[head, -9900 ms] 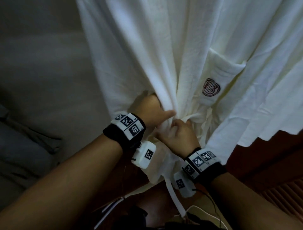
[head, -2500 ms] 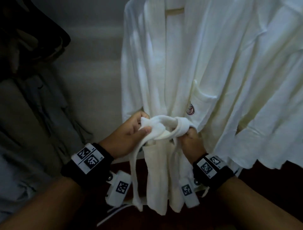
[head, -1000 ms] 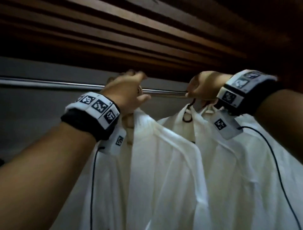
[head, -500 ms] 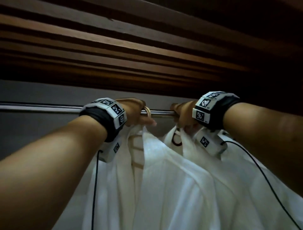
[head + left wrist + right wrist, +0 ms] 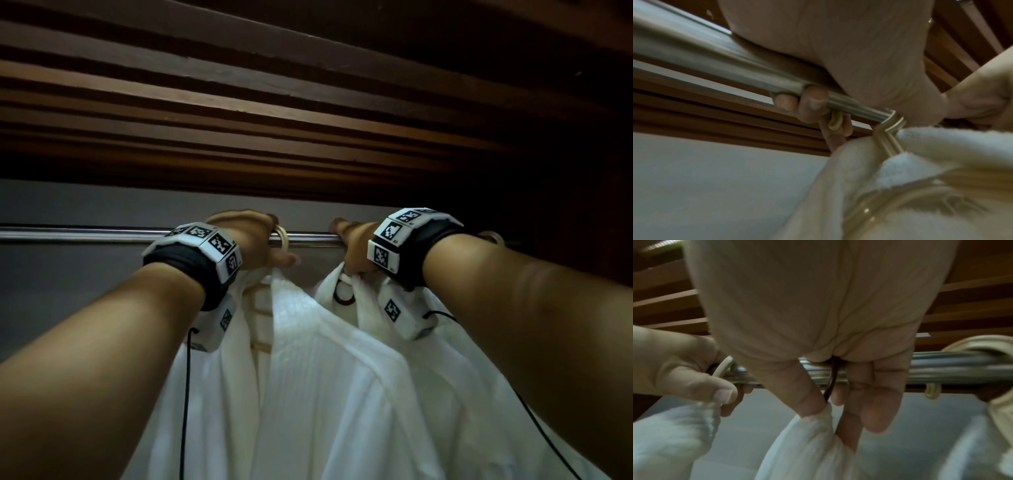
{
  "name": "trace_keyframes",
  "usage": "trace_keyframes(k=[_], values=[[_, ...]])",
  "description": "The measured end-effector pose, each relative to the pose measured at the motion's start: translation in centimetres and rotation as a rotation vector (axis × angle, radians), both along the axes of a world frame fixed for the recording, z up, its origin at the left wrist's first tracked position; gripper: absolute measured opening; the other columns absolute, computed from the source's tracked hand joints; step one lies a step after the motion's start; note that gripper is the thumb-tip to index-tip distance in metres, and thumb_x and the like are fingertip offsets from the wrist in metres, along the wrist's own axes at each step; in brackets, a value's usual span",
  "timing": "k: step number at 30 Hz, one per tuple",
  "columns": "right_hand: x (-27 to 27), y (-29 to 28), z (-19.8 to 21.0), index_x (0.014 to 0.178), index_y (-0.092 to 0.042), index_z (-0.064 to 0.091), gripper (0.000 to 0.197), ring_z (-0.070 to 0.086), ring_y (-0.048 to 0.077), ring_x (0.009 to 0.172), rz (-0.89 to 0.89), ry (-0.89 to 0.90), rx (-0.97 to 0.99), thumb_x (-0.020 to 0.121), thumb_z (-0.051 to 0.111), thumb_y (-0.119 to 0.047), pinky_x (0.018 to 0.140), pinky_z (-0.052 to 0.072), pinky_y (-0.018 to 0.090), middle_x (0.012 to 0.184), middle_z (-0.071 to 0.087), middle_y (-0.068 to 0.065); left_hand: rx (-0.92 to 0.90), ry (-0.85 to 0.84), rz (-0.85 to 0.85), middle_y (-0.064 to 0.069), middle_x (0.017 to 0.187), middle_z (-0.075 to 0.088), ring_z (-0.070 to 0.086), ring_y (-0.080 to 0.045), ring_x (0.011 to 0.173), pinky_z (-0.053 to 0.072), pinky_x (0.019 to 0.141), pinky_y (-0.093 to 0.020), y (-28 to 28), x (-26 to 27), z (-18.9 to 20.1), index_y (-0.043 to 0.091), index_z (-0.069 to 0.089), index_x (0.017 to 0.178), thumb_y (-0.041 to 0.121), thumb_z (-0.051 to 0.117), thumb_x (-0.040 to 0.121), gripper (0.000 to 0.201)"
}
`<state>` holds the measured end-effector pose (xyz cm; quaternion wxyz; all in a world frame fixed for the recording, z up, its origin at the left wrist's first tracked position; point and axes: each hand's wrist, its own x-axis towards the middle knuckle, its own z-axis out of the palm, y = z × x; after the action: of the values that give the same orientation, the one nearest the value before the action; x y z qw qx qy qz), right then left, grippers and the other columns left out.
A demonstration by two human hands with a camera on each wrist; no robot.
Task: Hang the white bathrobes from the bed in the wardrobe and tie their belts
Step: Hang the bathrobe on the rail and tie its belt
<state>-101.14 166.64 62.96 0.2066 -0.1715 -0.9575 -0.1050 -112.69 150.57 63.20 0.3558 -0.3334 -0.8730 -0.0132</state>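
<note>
Two white bathrobes hang side by side from a metal rail point(image 5: 85, 235). The left bathrobe point(image 5: 308, 377) hangs on a cream hanger whose hook point(image 5: 282, 236) sits over the rail. My left hand point(image 5: 253, 243) curls over the rail and grips that cream hook point(image 5: 835, 123). The right bathrobe point(image 5: 428, 377) hangs on a dark brown hanger point(image 5: 344, 296). My right hand point(image 5: 352, 246) curls over the rail point(image 5: 951, 368) with the dark hook point(image 5: 833, 376) between its fingers. The belts are out of view.
Dark wooden slats point(image 5: 308, 102) form the wardrobe ceiling just above the rail. A grey back wall point(image 5: 68, 274) lies behind it. Another cream hanger point(image 5: 982, 344) sits on the rail just right of my right hand. Bare rail runs off to the left.
Since 2.5 s ago both hands let go of the tied belt and rose to the rail. In the last half second they have stayed on the hanger hooks, barely shifting.
</note>
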Motion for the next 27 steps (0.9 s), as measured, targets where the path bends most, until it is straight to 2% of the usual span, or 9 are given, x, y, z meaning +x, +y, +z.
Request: trace_keyframes(k=[8, 11, 13, 14, 16, 18, 22, 26, 27], values=[[0.6, -1.6, -0.3, 0.153, -0.021, 0.018, 0.088, 0.045, 0.028, 0.132, -0.081, -0.017, 0.036, 0.083, 0.07, -0.025, 0.102, 0.039, 0.033, 0.148, 0.041, 0.01, -0.011, 0.027, -0.067, 0.005, 0.082, 0.055, 0.058, -0.02, 0.079, 0.044, 0.065, -0.034, -0.9, 0.5, -0.4, 0.028, 0.048, 0.096, 0.082, 0.057, 0.069, 0.061], [0.8, -4.0, -0.1, 0.145, -0.02, 0.035, 0.064, 0.055, 0.027, 0.117, -0.187, -0.028, 0.137, 0.088, 0.064, -0.03, 0.086, 0.043, 0.034, 0.136, 0.052, 0.007, -0.003, 0.02, -0.148, 0.005, 0.083, 0.055, 0.058, -0.02, 0.079, 0.043, 0.065, -0.034, -1.5, 0.4, -0.4, 0.029, 0.045, 0.096, 0.081, 0.058, 0.07, 0.06], [1.0, -5.9, -0.4, 0.126, -0.02, 0.046, 0.048, 0.056, 0.024, 0.091, -0.221, 0.025, 0.211, 0.084, 0.063, -0.037, 0.064, 0.04, 0.032, 0.115, 0.055, 0.003, 0.028, -0.029, -0.248, 0.006, 0.086, 0.06, 0.059, -0.018, 0.08, 0.049, 0.071, -0.036, -1.9, -0.1, -0.3, 0.031, 0.046, 0.101, 0.079, 0.055, 0.074, 0.056], [1.0, -6.8, -0.6, 0.117, -0.021, 0.046, 0.044, 0.053, 0.023, 0.084, -0.227, 0.054, 0.197, 0.082, 0.063, -0.042, 0.061, 0.039, 0.03, 0.107, 0.051, 0.002, 0.044, -0.064, -0.303, 0.007, 0.088, 0.062, 0.06, -0.017, 0.081, 0.051, 0.075, -0.037, -2.2, -0.3, -0.1, 0.033, 0.046, 0.103, 0.077, 0.053, 0.076, 0.052], [0.7, -8.3, -0.9, 0.107, -0.022, 0.047, 0.041, 0.054, 0.022, 0.08, -0.24, 0.082, 0.13, 0.079, 0.062, -0.049, 0.062, 0.042, 0.031, 0.098, 0.047, 0.001, 0.069, -0.125, -0.405, 0.009, 0.094, 0.065, 0.061, -0.015, 0.086, 0.051, 0.081, -0.038, -3.0, -0.6, 0.3, 0.034, 0.048, 0.107, 0.072, 0.05, 0.083, 0.045], [0.8, -9.0, -1.0, 0.108, -0.017, 0.058, 0.038, 0.058, 0.018, 0.075, -0.251, 0.024, 0.088, 0.084, 0.063, -0.045, 0.059, 0.041, 0.026, 0.091, 0.054, 0.0, 0.103, -0.15, -0.475, 0.006, 0.098, 0.064, 0.06, -0.016, 0.091, 0.049, 0.08, -0.036, -3.6, -0.9, 0.6, 0.03, 0.052, 0.108, 0.063, 0.05, 0.09, 0.038], [4.2, -8.2, -2.2, 0.119, -0.012, 0.062, 0.038, 0.059, 0.029, 0.111, -0.346, -0.021, 0.023, 0.088, 0.065, -0.035, 0.076, 0.038, 0.029, 0.119, 0.062, 0.008, 0.235, -0.08, -0.515, -0.003, 0.094, 0.062, 0.059, -0.025, 0.089, 0.047, 0.08, -0.036, -3.4, -1.4, 0.3, 0.024, 0.053, 0.1, 0.052, 0.049, 0.094, 0.029], [12.3, -6.0, -4.3, 0.086, -0.014, 0.064, 0.024, 0.058, 0.021, 0.074, -0.575, -0.069, -0.015, 0.086, 0.063, -0.038, 0.066, 0.044, 0.027, 0.081, 0.062, 0.0, 0.392, 0.078, -0.646, -0.005, 0.097, 0.06, 0.057, -0.032, 0.097, 0.045, 0.086, -0.041, -1.3, 0.4, -1.8, 0.023, 0.055, 0.09, 0.034, 0.054, 0.085, 0.012], [15.1, -5.6, -5.0, 0.082, -0.014, 0.062, 0.024, 0.059, 0.022, 0.073, -0.641, -0.076, -0.025, 0.087, 0.062, -0.037, 0.067, 0.045, 0.027, 0.078, 0.061, -0.001, 0.41, 0.125, -0.693, -0.005, 0.097, 0.059, 0.055, -0.033, 0.097, 0.043, 0.086, -0.043, -0.5, 1.9, -2.5, 0.024, 0.054, 0.088, 0.033, 0.053, 0.084, 0.01]])
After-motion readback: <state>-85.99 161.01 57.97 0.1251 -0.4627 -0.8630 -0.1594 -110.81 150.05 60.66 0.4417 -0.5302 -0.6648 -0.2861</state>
